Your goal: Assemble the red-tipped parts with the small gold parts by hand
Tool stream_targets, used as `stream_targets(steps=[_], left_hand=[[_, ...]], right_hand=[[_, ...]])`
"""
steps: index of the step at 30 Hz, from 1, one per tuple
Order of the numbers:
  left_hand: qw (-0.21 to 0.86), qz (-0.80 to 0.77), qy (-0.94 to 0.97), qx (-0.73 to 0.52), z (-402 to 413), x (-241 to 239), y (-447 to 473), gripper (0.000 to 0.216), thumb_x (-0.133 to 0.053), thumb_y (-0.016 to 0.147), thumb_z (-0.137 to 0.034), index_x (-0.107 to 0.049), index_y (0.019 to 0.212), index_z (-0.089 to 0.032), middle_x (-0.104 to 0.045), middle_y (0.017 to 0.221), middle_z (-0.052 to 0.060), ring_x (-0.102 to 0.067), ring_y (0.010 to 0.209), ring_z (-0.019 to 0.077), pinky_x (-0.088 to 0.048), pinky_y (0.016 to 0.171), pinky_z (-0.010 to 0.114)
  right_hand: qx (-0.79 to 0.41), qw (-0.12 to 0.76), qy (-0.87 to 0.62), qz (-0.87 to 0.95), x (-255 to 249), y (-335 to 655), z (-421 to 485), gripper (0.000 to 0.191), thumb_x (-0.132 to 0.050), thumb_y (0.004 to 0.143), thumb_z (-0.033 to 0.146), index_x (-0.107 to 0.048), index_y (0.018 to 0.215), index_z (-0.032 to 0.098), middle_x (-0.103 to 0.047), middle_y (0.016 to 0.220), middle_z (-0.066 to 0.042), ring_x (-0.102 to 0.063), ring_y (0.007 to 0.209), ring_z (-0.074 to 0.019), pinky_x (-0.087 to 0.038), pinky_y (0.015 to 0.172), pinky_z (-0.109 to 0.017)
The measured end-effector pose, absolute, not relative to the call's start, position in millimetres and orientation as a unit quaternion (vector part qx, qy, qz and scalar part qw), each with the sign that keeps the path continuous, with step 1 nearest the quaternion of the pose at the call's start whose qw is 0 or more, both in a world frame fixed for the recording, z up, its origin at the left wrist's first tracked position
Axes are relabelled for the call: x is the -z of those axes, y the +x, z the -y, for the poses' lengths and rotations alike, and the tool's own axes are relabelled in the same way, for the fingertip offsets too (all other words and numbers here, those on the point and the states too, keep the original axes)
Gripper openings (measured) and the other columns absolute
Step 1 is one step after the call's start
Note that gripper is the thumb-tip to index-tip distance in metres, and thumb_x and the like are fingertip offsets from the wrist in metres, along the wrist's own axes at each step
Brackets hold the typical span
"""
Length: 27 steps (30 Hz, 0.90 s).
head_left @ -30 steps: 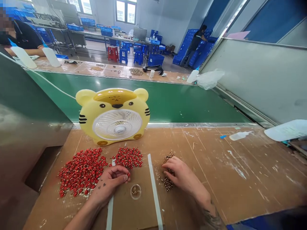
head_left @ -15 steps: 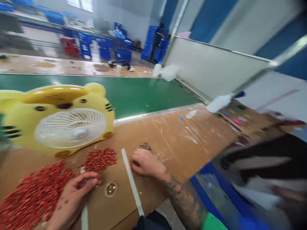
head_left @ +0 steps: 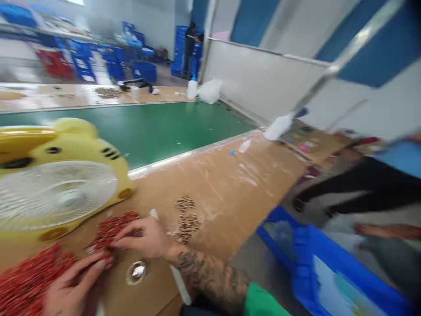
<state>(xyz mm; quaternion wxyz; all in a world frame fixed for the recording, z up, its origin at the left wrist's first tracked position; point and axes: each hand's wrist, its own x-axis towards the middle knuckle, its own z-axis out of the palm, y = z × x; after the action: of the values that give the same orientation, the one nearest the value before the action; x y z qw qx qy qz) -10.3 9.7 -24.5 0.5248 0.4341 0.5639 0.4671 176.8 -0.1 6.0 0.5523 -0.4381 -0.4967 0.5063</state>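
My right hand (head_left: 146, 240) reaches leftward across the white strip (head_left: 179, 285) onto the small heap of red parts (head_left: 110, 224). Its fingers are drawn together among the parts, and blur hides what they pinch. My left hand (head_left: 74, 287) is at the bottom left beside the big heap of red parts (head_left: 23, 281), fingers closed, tips touching a red piece. A small clear round cup (head_left: 135, 272) lies between the hands. A patch of small brown parts (head_left: 186, 217) lies uncovered to the right of my right hand.
A yellow tiger-shaped fan (head_left: 55, 175) stands behind the heaps, with a green conveyor belt (head_left: 164, 125) beyond it. A blue crate (head_left: 329, 272) sits on the floor at the right. A person's dark legs (head_left: 362, 186) pass there. A white squeeze bottle (head_left: 278, 127) lies at the bench's far end.
My head has swung right, so the view is blurred. My right hand left the brown parts and crossed the white strip to the small red heap. A person's legs came into view.
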Motion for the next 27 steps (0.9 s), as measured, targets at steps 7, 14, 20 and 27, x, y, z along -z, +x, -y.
stream_targets(steps=[7,14,20,27], left_hand=[[0.585,-0.440,0.482,-0.482,-4,-2,4,0.014,-0.083,0.067,-0.027,-0.078,0.075,-0.017,-0.075,0.077,0.006,-0.069,0.063,0.0172,-0.058,0.062,0.026],[0.575,-0.396,0.521,-0.491,2,-9,2,0.005,-0.079,0.072,-0.017,-0.077,0.077,-0.018,-0.072,0.080,0.006,-0.066,0.078,0.0163,-0.054,0.068,0.023],[0.562,-0.414,0.518,-0.494,3,-7,3,0.006,-0.077,0.074,-0.020,-0.076,0.080,-0.018,-0.071,0.078,0.005,-0.064,0.071,0.0139,-0.053,0.064,0.021],[0.449,-0.437,0.603,-0.493,7,-2,-1,0.007,-0.072,0.080,-0.019,-0.076,0.086,-0.019,-0.072,0.081,0.006,-0.066,0.074,0.0164,-0.054,0.067,0.024]], right_hand=[[-0.550,0.561,-0.408,0.465,-7,178,8,0.009,-0.075,0.079,0.025,-0.073,0.082,0.017,-0.071,0.081,-0.003,-0.066,0.076,-0.0146,-0.053,0.072,-0.025],[-0.539,0.558,-0.392,0.495,-8,168,17,0.006,-0.072,0.083,0.025,-0.071,0.082,0.019,-0.066,0.085,-0.003,-0.064,0.078,-0.0145,-0.054,0.070,-0.025],[-0.444,0.542,-0.433,0.567,-7,169,16,0.003,-0.071,0.084,0.022,-0.072,0.083,0.020,-0.068,0.085,-0.004,-0.065,0.081,-0.0162,-0.053,0.075,-0.028],[-0.379,0.518,-0.452,0.619,-10,171,18,0.006,-0.069,0.086,0.023,-0.075,0.087,0.021,-0.073,0.085,-0.005,-0.067,0.079,-0.0171,-0.054,0.073,-0.029]])
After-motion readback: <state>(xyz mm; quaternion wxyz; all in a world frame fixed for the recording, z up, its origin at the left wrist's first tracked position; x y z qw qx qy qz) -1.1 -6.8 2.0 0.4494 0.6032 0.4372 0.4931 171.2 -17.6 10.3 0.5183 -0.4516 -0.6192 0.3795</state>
